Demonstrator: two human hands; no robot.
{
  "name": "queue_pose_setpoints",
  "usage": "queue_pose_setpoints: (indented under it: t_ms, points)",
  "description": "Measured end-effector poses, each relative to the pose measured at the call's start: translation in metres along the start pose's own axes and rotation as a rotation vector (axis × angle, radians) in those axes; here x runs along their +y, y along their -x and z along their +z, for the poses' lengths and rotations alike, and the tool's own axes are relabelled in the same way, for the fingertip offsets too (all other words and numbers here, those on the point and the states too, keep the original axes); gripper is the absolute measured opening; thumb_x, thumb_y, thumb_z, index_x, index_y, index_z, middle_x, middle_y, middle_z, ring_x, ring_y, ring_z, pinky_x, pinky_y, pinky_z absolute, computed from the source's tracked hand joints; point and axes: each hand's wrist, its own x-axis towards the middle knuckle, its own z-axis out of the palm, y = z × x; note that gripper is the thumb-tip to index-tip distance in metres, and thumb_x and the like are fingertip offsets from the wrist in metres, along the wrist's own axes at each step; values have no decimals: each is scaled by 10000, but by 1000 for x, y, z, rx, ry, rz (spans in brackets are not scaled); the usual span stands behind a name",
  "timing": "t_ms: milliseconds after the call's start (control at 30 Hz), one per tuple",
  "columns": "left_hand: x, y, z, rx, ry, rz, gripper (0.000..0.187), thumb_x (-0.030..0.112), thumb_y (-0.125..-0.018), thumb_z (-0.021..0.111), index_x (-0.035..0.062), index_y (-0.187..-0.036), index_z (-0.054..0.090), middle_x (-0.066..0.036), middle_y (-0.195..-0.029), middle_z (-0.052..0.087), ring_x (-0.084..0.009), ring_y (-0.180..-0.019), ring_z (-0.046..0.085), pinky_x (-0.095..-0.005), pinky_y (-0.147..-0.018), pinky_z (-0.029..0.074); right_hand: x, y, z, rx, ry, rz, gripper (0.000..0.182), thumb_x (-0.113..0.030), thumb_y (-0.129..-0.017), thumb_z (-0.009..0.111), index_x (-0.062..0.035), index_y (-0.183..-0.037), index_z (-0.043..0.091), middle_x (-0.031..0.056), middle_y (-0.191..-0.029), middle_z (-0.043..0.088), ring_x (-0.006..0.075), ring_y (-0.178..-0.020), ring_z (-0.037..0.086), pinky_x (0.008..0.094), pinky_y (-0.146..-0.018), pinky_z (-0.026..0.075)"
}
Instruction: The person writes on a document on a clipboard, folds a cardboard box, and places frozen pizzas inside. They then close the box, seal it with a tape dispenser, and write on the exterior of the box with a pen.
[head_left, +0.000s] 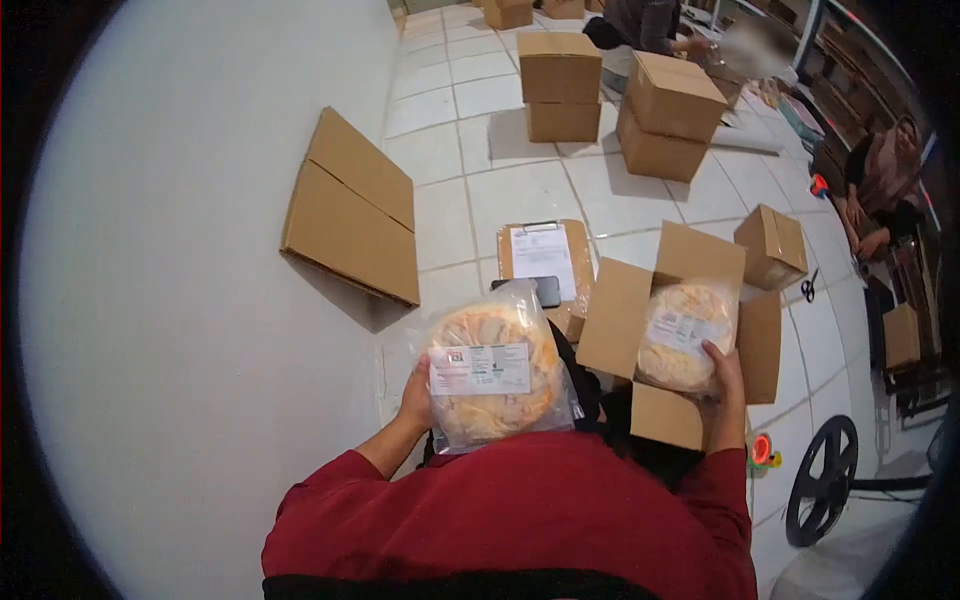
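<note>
My left hand (416, 398) grips the left edge of a round, flat food item in a clear bag (490, 410), its white label facing up, held over my lap. On the right, my right hand (724, 372) is at a second bagged round item (680, 365), with fingers on its right side near the label. That second item sits inside an open cardboard box (615, 315) whose flaps are spread outward. My right thumb shows at the label's edge; the other fingers are mostly hidden.
A flattened carton (350, 215) leans on the left wall. Ahead are a clipboard (578, 250), a phone (545, 291) and stacked boxes (560, 75). Scissors (809, 286), a tape roll (762, 448) and a black wheel (822, 480) are at right. Two other people sit farther off.
</note>
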Motion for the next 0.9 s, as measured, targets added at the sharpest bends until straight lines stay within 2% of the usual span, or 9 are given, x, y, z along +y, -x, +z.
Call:
queue_pose_setpoints:
  t_ms: [200,400,500,533,567,700,767,800,900]
  points:
    - [1,5,-1,41,-63,32,514,452,-850,322,35,-1133,422,-138,-1107,485,-268,-996,481,-390,-878,371,-75,58,38,214,267,-228,524,-103,-597,708,39,-987,389,167,-958,519,235,-847,539,316,-735,439]
    - [10,12,-9,26,-204,55,707,607,-788,243,58,-1227,324,-108,-1205,417,-268,-1102,393,-390,-941,291,-162,128,69,-258,-249,-409,618,-161,-643,647,17,-1155,350,124,-1034,503,222,-892,531,349,-798,430]
    - [25,15,-14,-104,24,41,807,676,-736,223,72,-1269,254,-88,-1261,357,-267,-1137,355,-406,-972,236,-161,156,122,-437,-236,-131,693,-251,-649,671,29,-1182,328,116,-1095,468,199,-984,471,341,-807,409]
    - [30,17,-11,-124,27,23,807,676,-736,223,72,-1269,254,-88,-1261,357,-267,-1137,355,-406,-972,236,-151,158,141,-532,-252,-192,735,-306,-682,658,23,-1219,276,128,-1145,423,201,-1044,413,349,-829,385]
    - [35,20,-9,-151,52,38,827,690,-722,234,72,-1272,246,-86,-1266,350,-269,-1135,357,-406,-965,251,-142,150,147,-471,104,-19,745,-361,-731,609,-16,-1259,213,137,-1192,377,224,-1074,374,362,-835,369]
    - [35,17,-53,-42,-199,23,898,730,-671,301,62,-1268,248,-152,-1239,357,-309,-1103,376,-435,-906,326,-107,-2,101,-228,456,-134,666,-527,-778,441,-49,-1221,306,170,-1079,467,266,-861,509,398,-653,438]
    - [37,21,-40,-22,-126,13,846,688,-699,322,62,-1265,254,-152,-1233,363,-314,-1095,384,-434,-892,341,-98,-39,68,-108,427,296,605,-497,-797,428,-26,-1172,375,180,-1043,493,279,-808,524,422,-626,444]
    - [39,24,-29,-1,-56,13,795,645,-727,343,62,-1262,260,-151,-1226,370,-319,-1086,392,-432,-879,355,-62,-84,36,-130,606,472,578,-463,-798,452,-15,-1158,396,192,-1096,472,306,-852,517,440,-686,431]
    - [38,23,-21,3,-34,34,731,592,-755,343,71,-1262,267,-147,-1222,374,-321,-1082,393,-429,-877,355,34,-112,-20,-114,615,545,652,-463,-763,507,-23,-1215,345,219,-1227,353,347,-1091,360,459,-839,332]
